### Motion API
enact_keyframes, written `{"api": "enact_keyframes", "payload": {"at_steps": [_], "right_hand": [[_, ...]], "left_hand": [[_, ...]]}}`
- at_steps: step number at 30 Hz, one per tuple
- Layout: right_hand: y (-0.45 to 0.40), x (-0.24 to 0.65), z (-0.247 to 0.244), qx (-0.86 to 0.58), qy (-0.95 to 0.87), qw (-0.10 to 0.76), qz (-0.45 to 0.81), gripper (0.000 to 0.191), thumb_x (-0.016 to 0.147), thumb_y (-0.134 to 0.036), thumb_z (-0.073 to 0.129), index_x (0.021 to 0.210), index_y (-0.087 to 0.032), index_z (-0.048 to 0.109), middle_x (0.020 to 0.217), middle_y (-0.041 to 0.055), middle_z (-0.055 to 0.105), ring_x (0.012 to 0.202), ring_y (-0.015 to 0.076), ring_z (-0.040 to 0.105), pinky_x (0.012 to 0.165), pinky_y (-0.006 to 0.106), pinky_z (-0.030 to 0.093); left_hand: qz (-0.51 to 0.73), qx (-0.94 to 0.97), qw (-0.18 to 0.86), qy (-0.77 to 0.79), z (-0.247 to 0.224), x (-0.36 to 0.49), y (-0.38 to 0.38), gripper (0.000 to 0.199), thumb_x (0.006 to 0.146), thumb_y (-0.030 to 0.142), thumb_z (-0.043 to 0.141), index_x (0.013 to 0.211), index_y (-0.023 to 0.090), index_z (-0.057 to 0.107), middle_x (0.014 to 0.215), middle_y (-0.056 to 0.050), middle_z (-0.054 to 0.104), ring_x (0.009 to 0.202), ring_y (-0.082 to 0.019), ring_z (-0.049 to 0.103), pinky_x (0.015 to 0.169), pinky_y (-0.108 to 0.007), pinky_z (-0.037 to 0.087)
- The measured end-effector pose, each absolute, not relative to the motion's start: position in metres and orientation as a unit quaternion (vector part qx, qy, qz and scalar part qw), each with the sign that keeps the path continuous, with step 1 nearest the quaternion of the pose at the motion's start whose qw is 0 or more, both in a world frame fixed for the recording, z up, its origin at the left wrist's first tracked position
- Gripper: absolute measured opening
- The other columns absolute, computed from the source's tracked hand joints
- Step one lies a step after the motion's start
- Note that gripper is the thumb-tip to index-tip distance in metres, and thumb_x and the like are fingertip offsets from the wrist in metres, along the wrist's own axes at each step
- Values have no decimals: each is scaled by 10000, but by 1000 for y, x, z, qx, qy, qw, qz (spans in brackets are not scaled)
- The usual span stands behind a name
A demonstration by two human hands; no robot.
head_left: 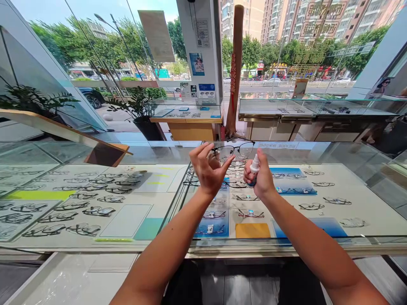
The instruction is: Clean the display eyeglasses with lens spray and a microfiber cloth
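Note:
Raised over the glass counter, my left hand [208,167] holds a pair of dark thin-framed glasses [234,149] by their left side, with the lenses reaching to the right. My right hand [262,176] is wrapped round a small spray bottle [255,164] with a white nozzle pointing up. The bottle is just right of and slightly below the glasses, apart from them. Its lower part is partly hidden by my fingers.
Below my hands, a glass display counter [203,250] holds rows of glasses and an orange cloth [252,231]. A wooden-edged panel [73,137] juts in at left. Beyond stand a potted plant [140,106], a wooden post [235,63] and further display cases [276,114].

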State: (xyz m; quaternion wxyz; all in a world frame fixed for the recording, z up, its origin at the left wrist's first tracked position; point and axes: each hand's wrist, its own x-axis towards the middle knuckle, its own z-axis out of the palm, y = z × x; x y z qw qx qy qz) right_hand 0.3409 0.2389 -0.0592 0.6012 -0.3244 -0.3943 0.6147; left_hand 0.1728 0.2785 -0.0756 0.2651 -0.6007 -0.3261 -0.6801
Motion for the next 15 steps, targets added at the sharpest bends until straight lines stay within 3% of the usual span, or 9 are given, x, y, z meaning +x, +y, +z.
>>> {"api": "enact_keyframes", "payload": {"at_steps": [5, 15], "right_hand": [[243, 340, -63, -335, -368, 637, 588, 618, 861, -711, 605, 486, -234, 490, 385, -56, 324, 345, 75, 282, 392, 239, 251], [221, 323, -65, -335, -495, 568, 566, 752, 836, -884, 591, 497, -213, 556, 392, -29, 386, 373, 82, 345, 413, 248, 223]], "left_hand": [[-689, -605, 266, -300, -75, 181, 273, 732, 802, 492, 951, 1382, 231, 588, 1262, -115, 631, 1158, -272, 652, 1018, -429, 555], [-665, -622, 300, -285, -84, 182, 280, 679, 832, 435, 938, 1394, 259, 600, 1301, -119, 623, 1123, -263, 657, 973, -403, 559]]}}
